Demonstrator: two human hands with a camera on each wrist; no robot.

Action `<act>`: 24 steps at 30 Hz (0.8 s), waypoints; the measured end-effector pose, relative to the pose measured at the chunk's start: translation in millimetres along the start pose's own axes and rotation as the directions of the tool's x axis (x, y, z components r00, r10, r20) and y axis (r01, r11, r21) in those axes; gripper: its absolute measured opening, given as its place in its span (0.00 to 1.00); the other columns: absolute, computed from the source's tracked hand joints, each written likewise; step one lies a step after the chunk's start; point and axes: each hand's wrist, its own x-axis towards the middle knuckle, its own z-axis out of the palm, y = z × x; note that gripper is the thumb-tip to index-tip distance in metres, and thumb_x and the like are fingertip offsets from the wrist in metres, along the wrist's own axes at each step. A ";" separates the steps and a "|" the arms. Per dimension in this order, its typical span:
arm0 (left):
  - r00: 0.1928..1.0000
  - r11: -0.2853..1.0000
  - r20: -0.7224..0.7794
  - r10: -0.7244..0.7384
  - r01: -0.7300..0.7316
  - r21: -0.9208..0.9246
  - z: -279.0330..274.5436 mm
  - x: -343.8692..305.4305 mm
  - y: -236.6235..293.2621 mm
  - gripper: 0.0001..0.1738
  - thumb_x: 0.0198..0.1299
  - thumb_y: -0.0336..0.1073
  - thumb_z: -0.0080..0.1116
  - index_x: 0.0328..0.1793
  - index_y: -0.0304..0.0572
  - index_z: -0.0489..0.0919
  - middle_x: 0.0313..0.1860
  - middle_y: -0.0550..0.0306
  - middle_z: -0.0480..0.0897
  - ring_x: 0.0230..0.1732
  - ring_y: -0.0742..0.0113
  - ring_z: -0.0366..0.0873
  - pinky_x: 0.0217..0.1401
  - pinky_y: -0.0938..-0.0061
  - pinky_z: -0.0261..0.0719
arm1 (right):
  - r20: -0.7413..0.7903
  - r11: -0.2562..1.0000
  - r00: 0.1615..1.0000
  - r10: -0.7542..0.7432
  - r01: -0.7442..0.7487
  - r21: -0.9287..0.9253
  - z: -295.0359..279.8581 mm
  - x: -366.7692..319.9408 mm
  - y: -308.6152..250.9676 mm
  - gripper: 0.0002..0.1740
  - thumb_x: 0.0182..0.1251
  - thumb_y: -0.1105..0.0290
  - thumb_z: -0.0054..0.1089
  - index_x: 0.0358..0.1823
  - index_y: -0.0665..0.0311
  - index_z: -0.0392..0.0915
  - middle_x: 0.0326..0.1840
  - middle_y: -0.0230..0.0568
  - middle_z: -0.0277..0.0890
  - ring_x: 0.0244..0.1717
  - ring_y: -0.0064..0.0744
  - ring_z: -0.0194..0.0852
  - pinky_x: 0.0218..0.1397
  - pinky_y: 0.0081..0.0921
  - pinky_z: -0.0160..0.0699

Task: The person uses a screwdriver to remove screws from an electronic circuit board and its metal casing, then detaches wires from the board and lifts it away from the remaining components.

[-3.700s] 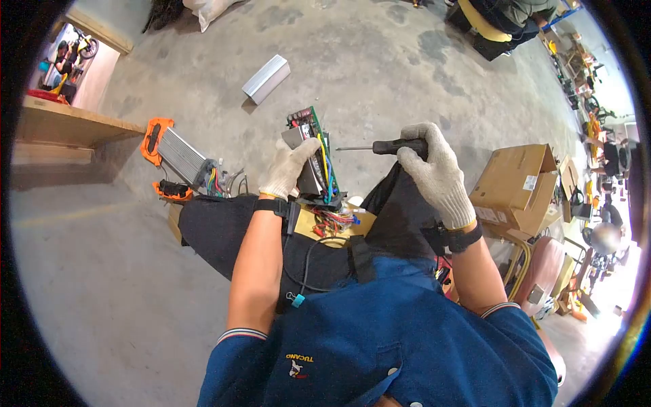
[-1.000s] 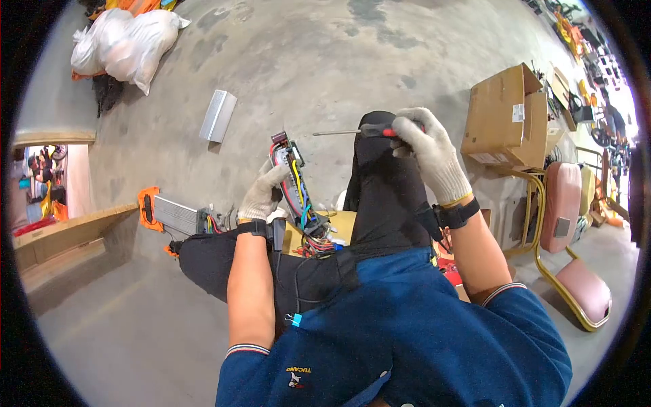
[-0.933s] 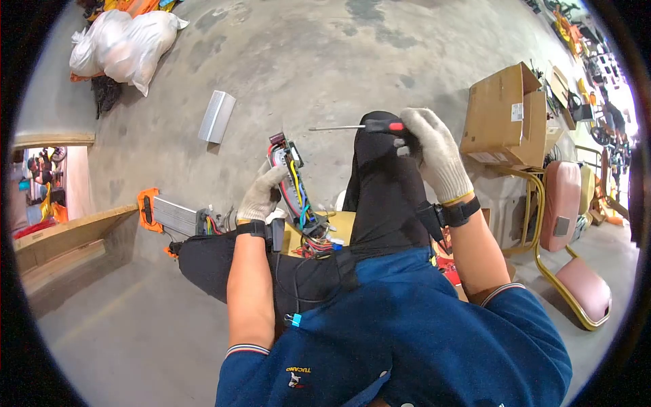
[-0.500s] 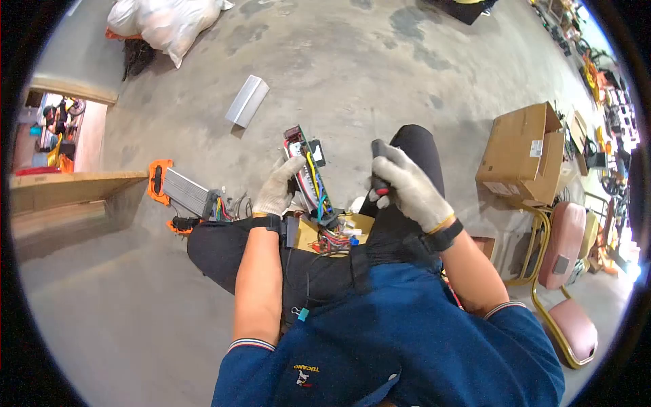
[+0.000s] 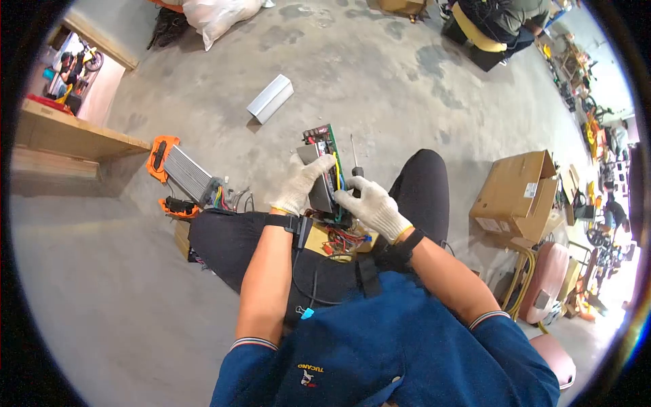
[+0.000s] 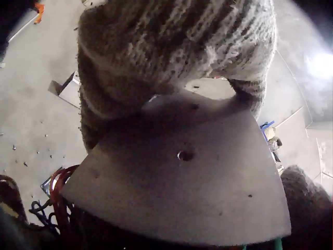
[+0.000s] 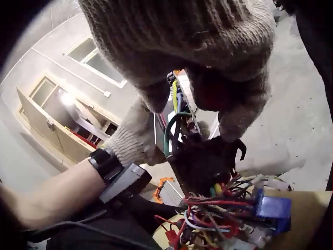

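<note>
My gloved left hand (image 5: 302, 182) grips a controller circuit board (image 5: 332, 144) with its flat metal plate (image 6: 208, 177) over my lap. Yellow and blue wires run along the board, and a bundle of loose wires with a blue connector (image 7: 274, 211) hangs from its near end. A dark-handled screwdriver (image 5: 357, 171) is held in my gloved right hand (image 5: 374, 209), its shaft pointing away from me. The fingertips of that hand are right at the board's wired edge, beside the left thumb. In the right wrist view the glove hides most of the handle.
A silver aluminium housing (image 5: 270, 99) lies on the concrete floor ahead. Left of my knee is a finned controller (image 5: 186, 175) with orange end pieces (image 5: 161, 158), near a wooden ledge (image 5: 81, 132). A cardboard box (image 5: 508, 193) and a pink chair (image 5: 546, 281) stand to the right.
My right hand has come in from the right to the board, and the screwdriver has swung from pointing left to pointing away. The left hand still holds the board, now turned to show its plate.
</note>
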 end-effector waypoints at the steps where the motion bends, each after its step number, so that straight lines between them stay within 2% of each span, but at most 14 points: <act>1: 1.000 0.998 -0.021 0.007 -0.008 -0.066 4.5 -3.3 5.7 0.23 0.68 0.54 0.75 0.53 0.42 0.91 0.40 0.63 0.89 0.40 0.71 0.84 0.47 0.69 0.82 | 0.002 0.999 0.999 0.034 -0.034 -0.021 1.5 0.5 -2.8 0.27 0.72 0.47 0.71 0.57 0.63 0.90 0.41 0.64 0.91 0.49 0.64 0.93 0.57 0.51 0.90; 2: 0.999 0.997 -0.028 0.016 -0.018 -0.073 5.6 -5.9 13.2 0.23 0.68 0.54 0.75 0.53 0.42 0.91 0.40 0.63 0.89 0.40 0.71 0.84 0.47 0.69 0.82 | 0.003 0.999 1.000 0.024 -0.024 -0.029 4.5 2.7 -2.3 0.27 0.72 0.47 0.71 0.57 0.63 0.90 0.41 0.64 0.91 0.49 0.64 0.93 0.57 0.51 0.90; 4: 0.990 0.968 -0.139 -0.011 0.045 0.245 5.6 -10.8 27.1 0.26 0.65 0.56 0.76 0.53 0.41 0.91 0.40 0.61 0.90 0.37 0.71 0.85 0.42 0.69 0.81 | -0.015 0.996 1.000 -0.025 0.024 -0.085 11.2 8.9 -2.9 0.25 0.73 0.50 0.69 0.56 0.64 0.89 0.39 0.66 0.89 0.48 0.67 0.91 0.56 0.56 0.89; 5: 0.982 0.997 -0.187 -0.024 0.037 0.071 8.3 -3.0 8.7 0.26 0.62 0.54 0.80 0.52 0.39 0.91 0.40 0.59 0.90 0.36 0.70 0.86 0.41 0.67 0.83 | -0.008 0.996 1.000 -0.027 0.026 -0.090 11.9 10.1 -2.4 0.25 0.73 0.50 0.68 0.57 0.65 0.88 0.40 0.68 0.89 0.48 0.68 0.91 0.55 0.57 0.88; 6: 0.981 0.997 -0.191 -0.020 0.033 0.067 8.2 -1.0 6.4 0.26 0.62 0.54 0.80 0.52 0.39 0.91 0.40 0.59 0.90 0.36 0.70 0.86 0.41 0.67 0.83 | -0.007 0.995 0.999 -0.033 0.032 -0.094 11.2 10.9 -2.4 0.25 0.73 0.50 0.68 0.57 0.65 0.88 0.40 0.68 0.89 0.48 0.68 0.91 0.55 0.57 0.88; 9: 0.982 0.997 -0.189 -0.013 0.026 0.067 6.9 8.5 -2.3 0.25 0.61 0.51 0.82 0.52 0.37 0.90 0.40 0.58 0.90 0.37 0.69 0.87 0.42 0.67 0.85 | 0.032 0.994 0.999 0.013 -0.010 -0.109 12.4 15.0 4.4 0.26 0.73 0.49 0.67 0.56 0.67 0.87 0.40 0.69 0.89 0.49 0.69 0.91 0.56 0.58 0.88; 15: 0.941 0.957 -0.330 -0.072 0.158 0.241 9.7 20.9 -41.7 0.34 0.60 0.51 0.85 0.60 0.32 0.84 0.48 0.52 0.90 0.44 0.64 0.89 0.47 0.67 0.89 | 0.077 0.997 0.994 0.076 -0.074 -0.034 15.9 12.8 9.1 0.28 0.74 0.48 0.66 0.51 0.72 0.84 0.43 0.70 0.89 0.51 0.70 0.90 0.56 0.58 0.88; 17: 0.985 0.991 -0.153 -0.087 0.101 0.090 8.1 19.2 -43.0 0.46 0.57 0.53 0.88 0.69 0.28 0.75 0.54 0.46 0.88 0.49 0.59 0.88 0.53 0.64 0.90 | 0.088 0.989 0.992 0.085 -0.073 -0.130 15.5 10.5 8.3 0.27 0.74 0.49 0.66 0.51 0.72 0.83 0.44 0.70 0.89 0.51 0.70 0.90 0.56 0.58 0.88; 20: 0.968 0.972 -0.237 -0.078 0.127 0.198 16.1 7.4 -29.5 0.46 0.56 0.51 0.89 0.69 0.28 0.75 0.54 0.46 0.88 0.49 0.60 0.88 0.54 0.63 0.90 | 0.081 0.991 0.993 0.088 -0.079 -0.109 18.1 9.8 11.7 0.26 0.74 0.50 0.67 0.51 0.71 0.83 0.44 0.70 0.90 0.51 0.70 0.91 0.56 0.59 0.88; 21: 0.960 0.980 -0.280 -0.027 0.081 0.181 21.9 -1.7 -17.9 0.33 0.58 0.46 0.87 0.60 0.31 0.84 0.48 0.52 0.90 0.44 0.63 0.89 0.51 0.64 0.90 | 0.070 0.994 0.995 0.067 -0.060 -0.096 18.5 8.4 12.3 0.26 0.74 0.50 0.68 0.52 0.71 0.83 0.43 0.70 0.89 0.49 0.71 0.91 0.56 0.60 0.88; 24: 0.974 0.984 -0.206 -0.091 0.120 0.133 21.6 0.1 -36.3 0.28 0.59 0.44 0.84 0.58 0.33 0.86 0.46 0.54 0.90 0.42 0.65 0.88 0.48 0.65 0.89 | 0.065 0.992 0.995 0.070 -0.063 -0.109 20.5 8.1 13.4 0.26 0.75 0.50 0.68 0.51 0.70 0.82 0.41 0.72 0.89 0.48 0.72 0.91 0.55 0.60 0.88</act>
